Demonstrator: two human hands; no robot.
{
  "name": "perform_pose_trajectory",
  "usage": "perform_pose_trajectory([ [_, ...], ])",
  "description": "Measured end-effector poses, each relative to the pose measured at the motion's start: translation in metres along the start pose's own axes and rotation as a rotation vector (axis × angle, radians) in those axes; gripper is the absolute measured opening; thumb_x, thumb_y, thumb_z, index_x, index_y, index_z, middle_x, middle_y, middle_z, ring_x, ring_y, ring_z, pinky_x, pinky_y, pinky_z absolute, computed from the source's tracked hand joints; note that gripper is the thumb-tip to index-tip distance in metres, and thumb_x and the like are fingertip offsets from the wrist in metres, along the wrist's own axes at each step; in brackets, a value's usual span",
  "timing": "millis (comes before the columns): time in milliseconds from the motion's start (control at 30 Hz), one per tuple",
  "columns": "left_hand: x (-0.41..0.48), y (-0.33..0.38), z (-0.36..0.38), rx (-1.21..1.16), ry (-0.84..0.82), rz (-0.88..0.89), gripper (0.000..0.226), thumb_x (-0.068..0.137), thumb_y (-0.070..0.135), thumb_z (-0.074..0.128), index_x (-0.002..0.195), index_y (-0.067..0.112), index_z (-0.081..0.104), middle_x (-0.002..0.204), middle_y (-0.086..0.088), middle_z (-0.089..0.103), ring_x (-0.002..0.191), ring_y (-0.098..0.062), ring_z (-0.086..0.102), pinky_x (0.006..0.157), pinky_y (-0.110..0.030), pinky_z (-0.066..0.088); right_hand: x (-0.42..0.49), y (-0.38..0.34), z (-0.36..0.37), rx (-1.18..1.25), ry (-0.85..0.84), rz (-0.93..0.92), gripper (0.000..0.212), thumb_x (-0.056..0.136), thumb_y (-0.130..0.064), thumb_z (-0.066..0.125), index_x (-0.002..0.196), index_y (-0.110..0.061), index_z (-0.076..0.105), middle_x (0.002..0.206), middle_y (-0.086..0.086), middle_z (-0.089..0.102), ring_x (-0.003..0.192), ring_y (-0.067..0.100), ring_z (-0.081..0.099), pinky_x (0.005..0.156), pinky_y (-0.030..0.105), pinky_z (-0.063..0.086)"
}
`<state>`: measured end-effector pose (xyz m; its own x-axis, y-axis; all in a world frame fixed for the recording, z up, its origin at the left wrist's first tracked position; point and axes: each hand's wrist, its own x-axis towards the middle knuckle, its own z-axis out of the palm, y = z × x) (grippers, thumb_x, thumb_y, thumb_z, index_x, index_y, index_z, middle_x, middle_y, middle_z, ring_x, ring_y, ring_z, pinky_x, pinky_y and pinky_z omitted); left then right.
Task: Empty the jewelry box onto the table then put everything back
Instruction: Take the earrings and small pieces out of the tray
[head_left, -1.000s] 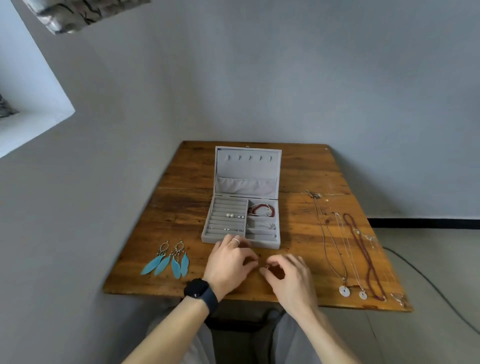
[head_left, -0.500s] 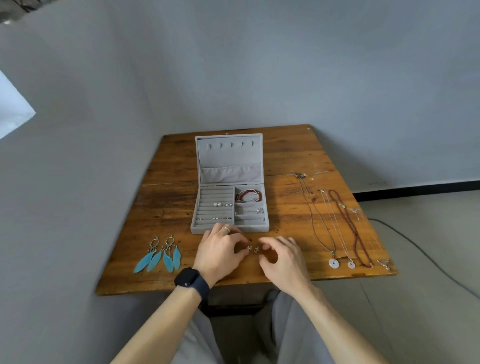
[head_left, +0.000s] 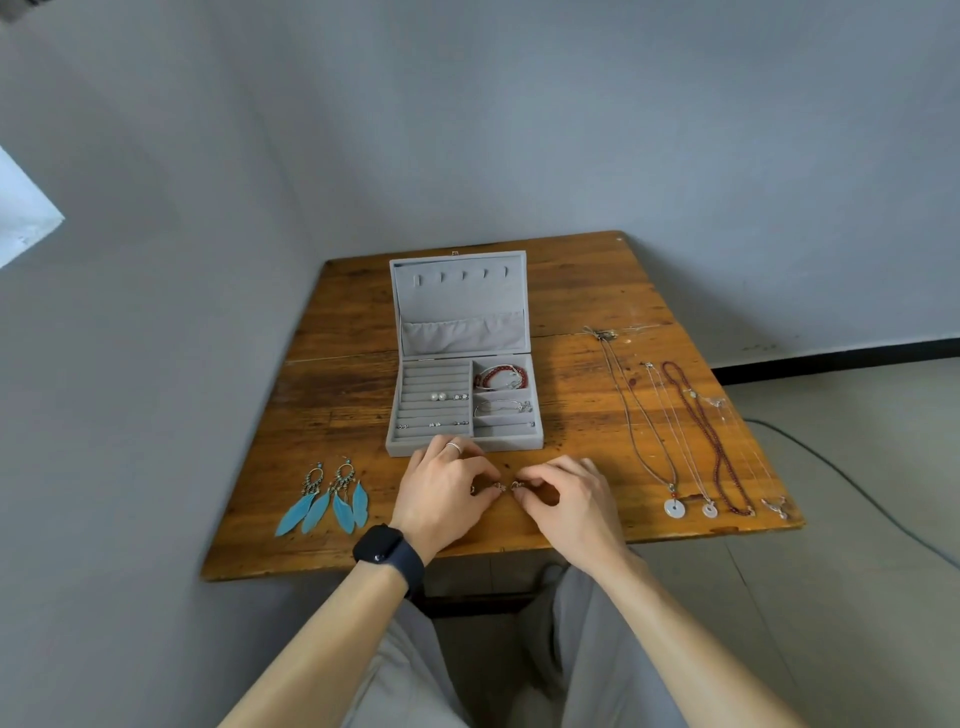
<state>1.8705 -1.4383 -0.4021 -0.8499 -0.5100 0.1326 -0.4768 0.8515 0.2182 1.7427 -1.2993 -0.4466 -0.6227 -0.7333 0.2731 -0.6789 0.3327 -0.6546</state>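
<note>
Blue feather earrings (head_left: 324, 499) flat at the left of the table (head_left: 337, 395), well apart from the rest. Next, left hand (head_left: 441, 493), fingers curled, thumb and forefinger pinching a small silver piece (head_left: 500, 487) on the wood. Just behind, open box (head_left: 514, 445), not yet empty: pearl studs (head_left: 438, 396) in the rows, red bracelet (head_left: 501, 376) in the far right compartment. Then right hand (head_left: 566, 499), curled the same way, pinching a second piece (head_left: 516, 485). A second ago, fingertips bunched over one spot; now slightly apart, one piece to each hand. Probably a pair being separated and laid down, so emptying only partly done. At the right, necklaces (head_left: 674, 508) stretched out in lines.
</note>
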Motion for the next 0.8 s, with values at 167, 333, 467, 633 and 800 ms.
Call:
perform_pose_trajectory([
  [167,-0.001,0.0,-0.005,-0.02,-0.01,0.008,0.026,0.093,0.05,0.06,0.116,0.04,0.068,0.131,0.013,0.055,0.125,-0.012,0.041,0.101,-0.031,0.035,0.0,0.001,-0.002,0.021,-0.02,0.009,0.026,0.087,-0.039,0.073,0.111,-0.03,0.074,0.097,-0.017,0.063,0.091,0.009,0.052,0.08,0.027,0.042],
  [333,0.0,-0.011,-0.02,-0.072,0.023,0.003,0.028,0.093,0.045,0.06,0.12,0.039,0.066,0.13,0.013,0.057,0.122,-0.011,0.044,0.099,-0.032,0.038,0.001,0.002,-0.011,0.116,-0.103,0.021,0.03,0.087,-0.036,0.072,0.117,-0.034,0.069,0.1,-0.02,0.063,0.096,0.002,0.055,0.084,0.021,0.043],
  [467,0.009,-0.031,-0.034,-0.082,0.092,-0.039,0.028,0.094,0.041,0.059,0.122,0.037,0.065,0.126,0.011,0.06,0.12,-0.014,0.048,0.101,-0.037,0.039,0.011,-0.003,-0.02,0.174,-0.123,0.008,0.027,0.089,-0.033,0.07,0.116,-0.034,0.07,0.101,-0.021,0.063,0.095,-0.002,0.06,0.081,0.016,0.049],
  [633,0.034,-0.057,-0.039,-0.019,0.129,-0.136,0.031,0.094,0.039,0.059,0.125,0.039,0.061,0.128,0.01,0.062,0.123,-0.014,0.049,0.102,-0.037,0.039,0.048,-0.023,-0.021,0.155,-0.113,-0.059,0.024,0.091,-0.034,0.068,0.115,-0.035,0.069,0.097,-0.025,0.062,0.093,-0.005,0.061,0.078,0.015,0.052],
  [800,0.066,-0.07,-0.036,0.028,0.121,-0.181,0.035,0.096,0.039,0.056,0.13,0.036,0.058,0.128,0.01,0.062,0.12,-0.013,0.05,0.097,-0.033,0.041,0.109,-0.044,-0.004,0.02,-0.135,-0.15,0.025,0.094,-0.036,0.062,0.118,-0.031,0.069,0.107,-0.017,0.063,0.1,0.001,0.056,0.087,0.02,0.049],
])
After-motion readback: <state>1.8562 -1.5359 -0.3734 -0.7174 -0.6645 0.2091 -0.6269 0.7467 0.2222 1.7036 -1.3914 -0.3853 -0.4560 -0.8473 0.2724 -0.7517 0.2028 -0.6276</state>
